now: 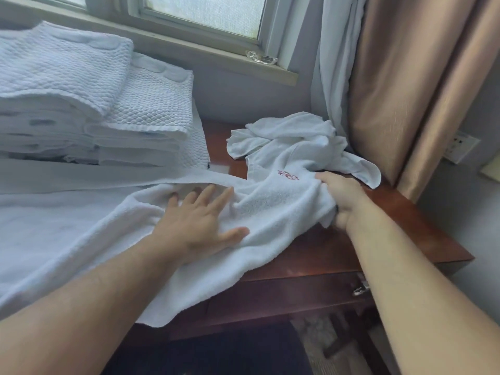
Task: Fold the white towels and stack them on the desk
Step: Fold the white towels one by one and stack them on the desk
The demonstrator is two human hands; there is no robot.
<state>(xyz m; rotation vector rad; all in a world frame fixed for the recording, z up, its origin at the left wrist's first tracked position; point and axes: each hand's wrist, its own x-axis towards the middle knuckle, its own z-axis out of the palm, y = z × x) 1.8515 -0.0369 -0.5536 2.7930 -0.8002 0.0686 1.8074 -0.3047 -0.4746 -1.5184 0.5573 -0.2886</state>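
Nearest, the front edge of the desk shows bare dark wood with a drawer handle below it. A large white towel hangs over that edge on the left side. The left hand lies flat on this towel toward the middle of the desk, fingers straight and spread, pressing it down. Just to its right, over the right part of the desk, the right hand has its fingers curled into a bunch of white cloth, close beside a small red embroidery. Beyond it, at the far right corner against the curtain, a crumpled towel lies in a heap. Whether it is one piece with the gripped bunch cannot be told. At the far left corner stand the folded towels, two stacks side by side, the left one taller.

The step in hand looks like spreading a towel before its first fold: one hand anchors, the other draws out a gathered end. The next move likely calls for pulling that end flat and finding its corners. Edge should then meet edge squarely, without the overhanging part sliding off the front edge.
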